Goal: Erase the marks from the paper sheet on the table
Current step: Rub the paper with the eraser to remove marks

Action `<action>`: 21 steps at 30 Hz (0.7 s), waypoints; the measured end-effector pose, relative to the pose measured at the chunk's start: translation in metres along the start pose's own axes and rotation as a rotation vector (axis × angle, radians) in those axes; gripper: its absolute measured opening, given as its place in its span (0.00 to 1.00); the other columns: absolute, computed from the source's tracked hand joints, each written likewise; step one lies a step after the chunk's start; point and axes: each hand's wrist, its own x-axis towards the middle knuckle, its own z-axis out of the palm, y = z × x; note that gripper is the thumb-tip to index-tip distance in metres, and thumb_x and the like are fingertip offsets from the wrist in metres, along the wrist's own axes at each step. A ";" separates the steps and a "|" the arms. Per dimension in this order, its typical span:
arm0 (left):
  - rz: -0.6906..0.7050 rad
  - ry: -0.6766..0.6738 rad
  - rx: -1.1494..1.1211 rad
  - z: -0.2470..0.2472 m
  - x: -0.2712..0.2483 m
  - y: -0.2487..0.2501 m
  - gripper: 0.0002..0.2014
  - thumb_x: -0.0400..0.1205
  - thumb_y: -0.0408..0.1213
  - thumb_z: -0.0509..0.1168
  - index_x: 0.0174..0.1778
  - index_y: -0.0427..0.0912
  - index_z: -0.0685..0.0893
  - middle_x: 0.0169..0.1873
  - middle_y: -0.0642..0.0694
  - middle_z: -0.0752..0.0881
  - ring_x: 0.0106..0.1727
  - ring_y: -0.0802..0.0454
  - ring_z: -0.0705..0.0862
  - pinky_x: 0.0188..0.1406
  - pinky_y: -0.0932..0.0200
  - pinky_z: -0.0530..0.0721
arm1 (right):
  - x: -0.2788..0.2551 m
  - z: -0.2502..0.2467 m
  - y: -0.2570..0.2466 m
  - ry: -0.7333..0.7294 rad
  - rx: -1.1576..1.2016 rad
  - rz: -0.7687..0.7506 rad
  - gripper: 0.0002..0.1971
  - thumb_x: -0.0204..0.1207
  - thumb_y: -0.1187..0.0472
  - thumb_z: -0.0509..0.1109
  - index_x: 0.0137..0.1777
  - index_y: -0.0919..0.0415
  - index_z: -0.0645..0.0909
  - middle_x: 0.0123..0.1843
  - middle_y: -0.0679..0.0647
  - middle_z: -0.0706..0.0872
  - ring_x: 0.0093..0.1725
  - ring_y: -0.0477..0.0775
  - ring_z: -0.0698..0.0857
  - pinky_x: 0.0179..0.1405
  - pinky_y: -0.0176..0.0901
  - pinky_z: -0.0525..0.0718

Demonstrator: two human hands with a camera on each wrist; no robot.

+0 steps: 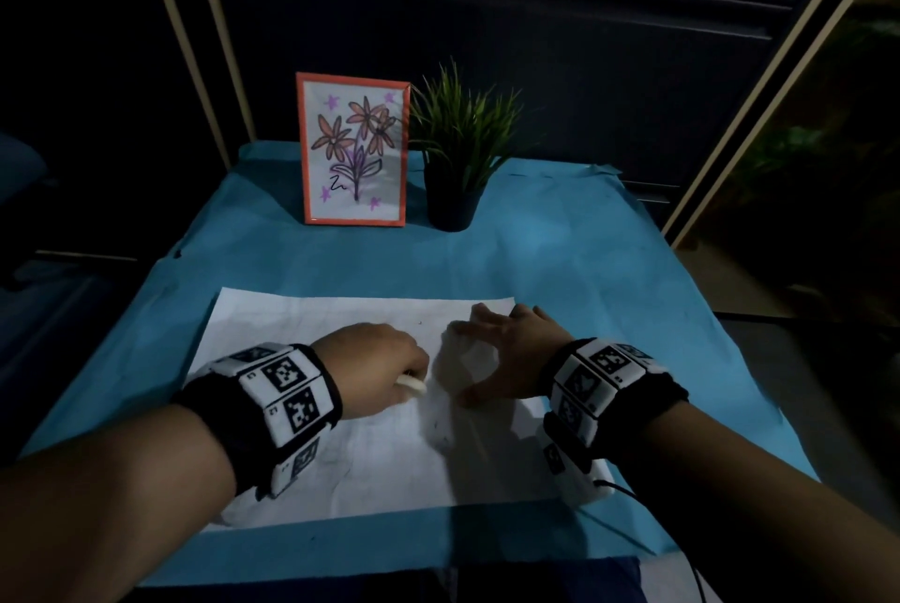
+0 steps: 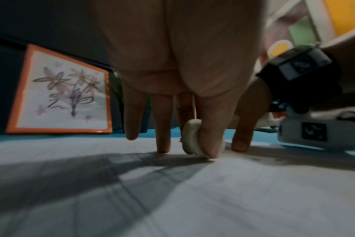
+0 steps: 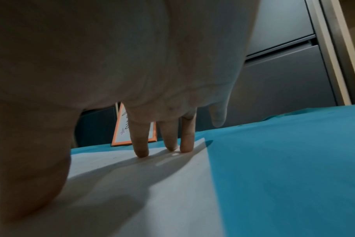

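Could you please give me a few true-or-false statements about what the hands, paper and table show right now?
1. The left hand pinches an eraser against the paper. True.
2. The right hand grips a pencil. False: it holds nothing; its spread fingers press on the paper.
3. The picture lies flat on the paper. False: it stands upright at the far end of the table, off the paper.
4. A plant stands right of the picture. True.
5. The cloth under the paper is red. False: it is blue.
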 end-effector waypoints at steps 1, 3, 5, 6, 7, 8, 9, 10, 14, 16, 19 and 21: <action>0.006 -0.009 -0.009 -0.001 -0.001 0.000 0.09 0.84 0.45 0.62 0.56 0.49 0.84 0.51 0.54 0.83 0.52 0.53 0.81 0.53 0.54 0.79 | 0.000 0.000 0.000 -0.004 -0.005 0.002 0.45 0.66 0.28 0.67 0.81 0.33 0.50 0.85 0.42 0.51 0.78 0.57 0.60 0.82 0.56 0.50; -0.012 -0.001 -0.030 -0.003 -0.001 -0.002 0.11 0.85 0.47 0.61 0.57 0.49 0.85 0.52 0.54 0.83 0.53 0.53 0.81 0.54 0.55 0.79 | -0.001 0.001 0.001 -0.011 -0.004 0.007 0.45 0.67 0.28 0.66 0.81 0.33 0.48 0.85 0.42 0.48 0.79 0.57 0.58 0.82 0.56 0.50; -0.048 0.033 -0.038 -0.002 0.001 -0.002 0.11 0.85 0.47 0.60 0.56 0.48 0.84 0.53 0.52 0.83 0.53 0.52 0.81 0.54 0.55 0.78 | -0.001 0.001 0.001 -0.017 -0.005 0.010 0.45 0.68 0.29 0.66 0.81 0.33 0.48 0.85 0.43 0.47 0.79 0.57 0.58 0.82 0.56 0.50; -0.058 0.042 -0.032 -0.001 0.002 -0.001 0.10 0.85 0.47 0.60 0.55 0.48 0.83 0.53 0.52 0.83 0.52 0.51 0.80 0.54 0.55 0.78 | -0.002 0.001 0.001 -0.018 -0.007 0.011 0.45 0.68 0.29 0.66 0.81 0.33 0.48 0.85 0.43 0.47 0.79 0.57 0.57 0.82 0.55 0.50; -0.058 0.038 -0.023 0.000 0.002 0.001 0.10 0.85 0.46 0.60 0.54 0.48 0.83 0.52 0.52 0.82 0.52 0.51 0.80 0.53 0.55 0.78 | -0.002 0.000 0.001 -0.017 -0.008 0.014 0.45 0.67 0.29 0.66 0.81 0.33 0.48 0.85 0.43 0.47 0.80 0.57 0.57 0.82 0.56 0.50; -0.048 0.024 -0.016 0.001 0.001 0.002 0.09 0.85 0.45 0.61 0.54 0.48 0.83 0.52 0.52 0.82 0.52 0.52 0.80 0.52 0.57 0.78 | -0.002 0.001 0.001 -0.019 -0.008 0.017 0.45 0.67 0.28 0.66 0.81 0.33 0.48 0.86 0.44 0.47 0.80 0.58 0.56 0.82 0.56 0.49; -0.035 0.002 -0.019 0.001 -0.001 0.004 0.09 0.85 0.45 0.61 0.55 0.48 0.83 0.52 0.52 0.82 0.51 0.52 0.80 0.51 0.58 0.77 | -0.001 0.001 0.000 -0.021 -0.007 0.018 0.45 0.67 0.28 0.65 0.81 0.33 0.48 0.86 0.44 0.46 0.80 0.58 0.55 0.82 0.56 0.49; -0.024 -0.022 -0.029 0.001 -0.003 0.004 0.09 0.84 0.45 0.62 0.55 0.48 0.83 0.51 0.53 0.83 0.51 0.53 0.80 0.51 0.58 0.78 | -0.001 0.002 0.000 -0.021 -0.005 0.018 0.45 0.67 0.28 0.65 0.81 0.33 0.47 0.86 0.44 0.46 0.81 0.58 0.55 0.82 0.57 0.49; -0.038 -0.016 -0.028 -0.002 -0.003 0.002 0.10 0.85 0.48 0.60 0.55 0.49 0.83 0.52 0.53 0.83 0.51 0.53 0.80 0.52 0.57 0.78 | -0.003 0.001 -0.001 -0.011 -0.006 0.017 0.45 0.67 0.28 0.66 0.81 0.33 0.48 0.85 0.42 0.47 0.80 0.58 0.55 0.82 0.55 0.49; -0.069 0.025 -0.018 -0.002 -0.001 0.002 0.10 0.86 0.48 0.59 0.55 0.48 0.81 0.53 0.52 0.83 0.52 0.52 0.80 0.52 0.57 0.78 | -0.003 0.000 -0.001 -0.017 -0.010 0.022 0.45 0.68 0.28 0.65 0.81 0.33 0.48 0.85 0.42 0.46 0.81 0.58 0.55 0.82 0.54 0.48; -0.028 -0.009 -0.006 0.002 -0.003 0.007 0.08 0.85 0.45 0.60 0.53 0.48 0.82 0.51 0.52 0.83 0.50 0.52 0.80 0.50 0.58 0.78 | -0.002 0.002 -0.001 -0.009 -0.022 0.017 0.44 0.68 0.28 0.65 0.81 0.33 0.47 0.85 0.42 0.47 0.80 0.57 0.56 0.82 0.54 0.48; 0.004 -0.053 -0.015 0.003 -0.007 0.009 0.09 0.84 0.45 0.61 0.54 0.48 0.84 0.50 0.53 0.84 0.49 0.52 0.81 0.50 0.57 0.79 | -0.001 0.003 -0.001 -0.004 -0.020 0.019 0.44 0.68 0.28 0.65 0.81 0.33 0.48 0.85 0.42 0.47 0.80 0.57 0.56 0.82 0.54 0.48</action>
